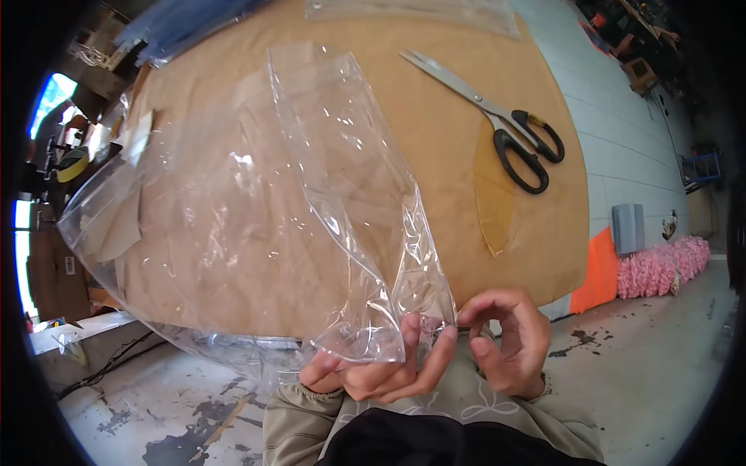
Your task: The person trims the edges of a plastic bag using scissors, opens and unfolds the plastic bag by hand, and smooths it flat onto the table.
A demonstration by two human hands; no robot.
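A large sheet of clear plastic (pixel 233 210) lies over the left and middle of the brown-covered table (pixel 451 217), its near part folded and hanging at the front edge. My left hand (pixel 388 369) holds the folded near corner of it, the fingers curled round and partly seen through the plastic. Just right of that corner is my right hand (pixel 509 338), thumb and index finger curved and apart, the index fingertip at the plastic's edge. Scissors (pixel 482 105) with black handles lie partly open on the table, beside a strip of yellowish film (pixel 493 198).
Blue plastic material (pixel 183 31) lies at the far left, and another clear sheet (pixel 416 9) at the far edge. To the right on the floor are an orange sheet (pixel 594 272), a pink bundle (pixel 660 266) and a grey object (pixel 628 229). Cardboard boxes stand at left.
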